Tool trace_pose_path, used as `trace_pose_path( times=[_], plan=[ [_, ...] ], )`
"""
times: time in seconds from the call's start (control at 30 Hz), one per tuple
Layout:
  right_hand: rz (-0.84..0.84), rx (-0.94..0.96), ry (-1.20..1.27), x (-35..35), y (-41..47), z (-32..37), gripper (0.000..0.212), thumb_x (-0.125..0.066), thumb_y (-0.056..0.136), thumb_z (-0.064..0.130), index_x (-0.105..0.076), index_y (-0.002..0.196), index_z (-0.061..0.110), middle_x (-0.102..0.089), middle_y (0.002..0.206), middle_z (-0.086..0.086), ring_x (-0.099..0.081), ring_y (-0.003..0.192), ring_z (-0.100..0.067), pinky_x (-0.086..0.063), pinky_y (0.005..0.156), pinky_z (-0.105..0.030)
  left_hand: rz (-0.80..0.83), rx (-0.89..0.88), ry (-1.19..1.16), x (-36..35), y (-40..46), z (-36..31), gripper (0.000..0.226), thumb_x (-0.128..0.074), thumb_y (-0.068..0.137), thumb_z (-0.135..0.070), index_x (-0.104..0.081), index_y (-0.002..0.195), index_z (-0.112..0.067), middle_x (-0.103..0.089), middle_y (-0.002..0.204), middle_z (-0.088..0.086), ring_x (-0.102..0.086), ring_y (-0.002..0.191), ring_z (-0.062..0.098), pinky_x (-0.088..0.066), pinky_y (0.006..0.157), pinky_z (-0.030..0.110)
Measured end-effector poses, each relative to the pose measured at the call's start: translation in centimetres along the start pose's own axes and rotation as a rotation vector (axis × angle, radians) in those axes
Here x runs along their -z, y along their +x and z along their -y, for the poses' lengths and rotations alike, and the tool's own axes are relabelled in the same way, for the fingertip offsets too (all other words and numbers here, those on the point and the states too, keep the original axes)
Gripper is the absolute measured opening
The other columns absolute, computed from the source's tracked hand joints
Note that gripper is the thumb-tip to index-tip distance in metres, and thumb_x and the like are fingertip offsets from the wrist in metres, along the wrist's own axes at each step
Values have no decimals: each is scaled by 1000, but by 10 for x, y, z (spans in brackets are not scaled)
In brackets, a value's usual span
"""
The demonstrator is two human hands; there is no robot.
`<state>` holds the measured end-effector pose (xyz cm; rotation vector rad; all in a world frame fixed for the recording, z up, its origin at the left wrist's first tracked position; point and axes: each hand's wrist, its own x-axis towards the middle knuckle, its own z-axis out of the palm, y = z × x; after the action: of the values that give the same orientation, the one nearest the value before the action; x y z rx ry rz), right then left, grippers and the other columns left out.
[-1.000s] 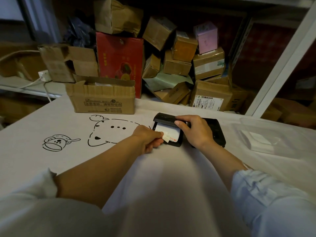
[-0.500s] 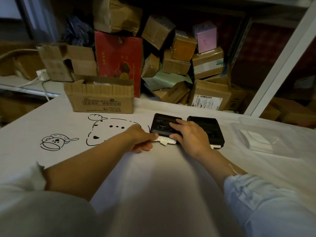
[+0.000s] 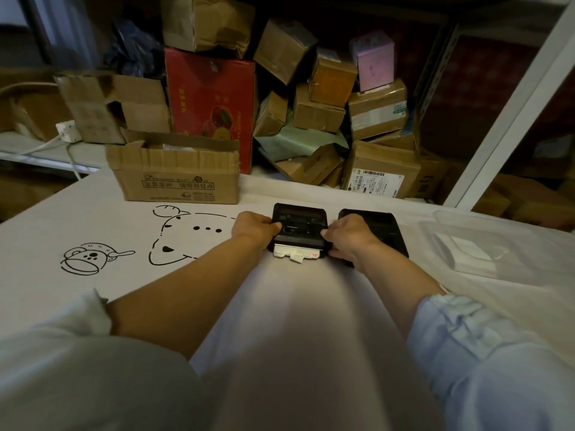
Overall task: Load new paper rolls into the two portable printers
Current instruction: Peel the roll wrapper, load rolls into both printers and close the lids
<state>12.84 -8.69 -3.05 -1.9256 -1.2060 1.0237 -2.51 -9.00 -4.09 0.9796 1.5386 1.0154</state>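
Observation:
Two black portable printers lie side by side on the white table. The left printer (image 3: pixel 299 229) has its lid down, and a strip of white paper (image 3: pixel 297 254) with a red mark sticks out of its near edge. My left hand (image 3: pixel 253 229) grips its left side, fingers curled round the edge. My right hand (image 3: pixel 350 236) grips its right side. That hand lies over part of the second printer (image 3: pixel 381 228), which sits closed just to the right.
An open cardboard box (image 3: pixel 174 178) stands behind the printers to the left. A clear plastic tray (image 3: pixel 485 244) holding white paper lies at the right. Stacked parcels (image 3: pixel 326 113) fill the shelf behind. A white shelf post (image 3: pixel 510 113) rises at right. Cartoon drawings (image 3: pixel 174 237) mark the table cover.
The left printer's lid, open a second ago with paper showing, is now closed. My left hand let go of the paper end, and both hands moved to the printer's sides.

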Motion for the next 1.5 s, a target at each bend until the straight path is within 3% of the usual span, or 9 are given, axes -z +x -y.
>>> trace_pose_path(
  times=[0.27, 0.4, 0.57, 0.63, 0.8, 1.07, 1.27, 1.4, 1.5],
  plan=[
    [-63, -30, 11, -11, 18, -4, 43, -75, 80, 16, -58, 119, 9, -63, 112, -14, -63, 101, -31, -55, 89, -44, 46, 39, 76, 6, 9, -10, 9, -66, 85, -10, -59, 82, -8, -62, 103, 16, -64, 99, 29, -54, 91, 38],
    [-83, -49, 9, -11, 21, -4, 43, -78, 76, 15, -60, 114, 10, -64, 109, -13, -64, 100, -31, -56, 87, -43, 43, 24, 87, 6, 11, -9, 25, -66, 86, -7, -48, 69, -14, -57, 99, 14, -61, 98, 29, -52, 94, 39],
    [-118, -77, 35, -12, 23, -5, 42, -81, 72, 13, -63, 110, 11, -65, 105, -12, -64, 99, -31, -56, 86, -44, -2, 19, 87, 1, 8, -11, 23, -64, 87, -5, -52, 70, -16, -58, 97, 14, -62, 106, 34, -51, 95, 43],
    [-124, -76, 29, -14, 23, -6, 42, -81, 72, 15, -63, 110, 11, -66, 105, -12, -64, 99, -31, -56, 85, -44, -9, 12, 57, -1, 6, -9, 6, -63, 87, -5, -64, 90, -10, -61, 102, 16, -61, 107, 34, -51, 96, 43],
    [-145, -79, 11, -17, 20, -7, 40, -80, 74, 20, -63, 110, 11, -66, 101, -10, -65, 94, -28, -56, 85, -42, 13, 4, 49, -2, 7, -6, 23, -60, 89, -4, -62, 112, 1, -63, 113, 21, -61, 108, 34, -50, 97, 43],
    [-117, -81, -6, -19, 16, -7, 35, -73, 82, 25, -62, 111, 8, -65, 104, -12, -63, 97, -29, -56, 87, -43, 17, 42, 80, -3, 8, -12, 24, -61, 88, -4, -60, 111, 1, -62, 114, 22, -62, 104, 34, -53, 91, 39],
    [-128, -81, 223, -26, 10, -1, 43, -54, 95, 34, -49, 128, 6, -59, 123, -15, -58, 112, -31, -47, 99, -43, -42, 39, 6, -6, 9, -13, 28, -65, 87, -30, -57, 85, -3, -61, 96, 16, -63, 95, 33, -56, 86, 43],
    [-154, -131, 400, -33, 7, -4, 38, -53, 95, 36, -55, 120, 7, -62, 115, -13, -59, 108, -29, -46, 96, -38, -80, 41, -84, -8, 12, -4, 22, -66, 87, -24, -59, 70, -11, -61, 79, 10, -64, 92, 32, -53, 91, 41],
    [-140, -163, 494, -36, 5, -2, 49, -52, 94, 42, -49, 128, 7, -59, 112, -11, -57, 109, -27, -44, 91, -36, -99, 95, -224, -5, 15, 0, 22, -69, 85, -21, -55, 70, -12, -60, 77, 9, -63, 83, 28, -56, 80, 38]
  ],
)
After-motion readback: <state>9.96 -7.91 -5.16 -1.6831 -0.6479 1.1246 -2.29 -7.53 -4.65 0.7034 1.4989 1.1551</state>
